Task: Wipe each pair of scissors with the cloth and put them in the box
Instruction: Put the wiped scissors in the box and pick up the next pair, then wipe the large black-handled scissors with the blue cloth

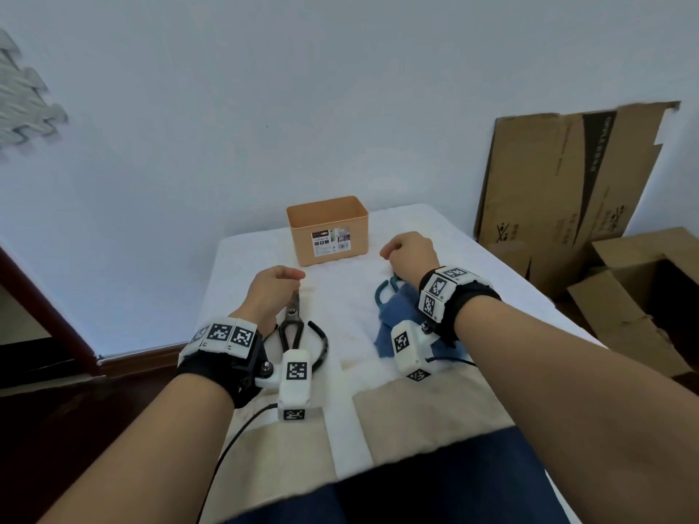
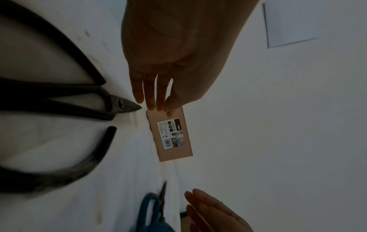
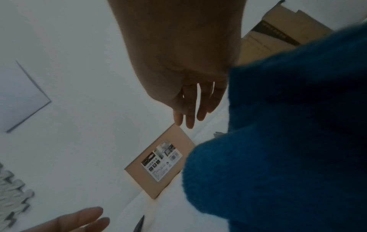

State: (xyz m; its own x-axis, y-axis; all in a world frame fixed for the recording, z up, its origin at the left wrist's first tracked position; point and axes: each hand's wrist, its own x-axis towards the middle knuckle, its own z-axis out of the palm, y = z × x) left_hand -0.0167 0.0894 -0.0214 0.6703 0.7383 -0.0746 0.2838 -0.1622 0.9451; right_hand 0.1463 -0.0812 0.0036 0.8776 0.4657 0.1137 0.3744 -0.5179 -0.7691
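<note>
Black iron scissors lie on the white table, blades pointing at the orange box. My left hand hovers over the blade tip with relaxed, empty fingers. Blue-handled scissors lie partly under the blue cloth to the right. Just beyond them my right hand is raised, its fingers fairly straight and holding nothing. The cloth fills the right wrist view; the box stands ahead.
The table has a white cover and stands against a pale wall. Flattened and open cardboard boxes are stacked on the right. Grey foam tiles hang at the far left. A cable trails off my left wrist.
</note>
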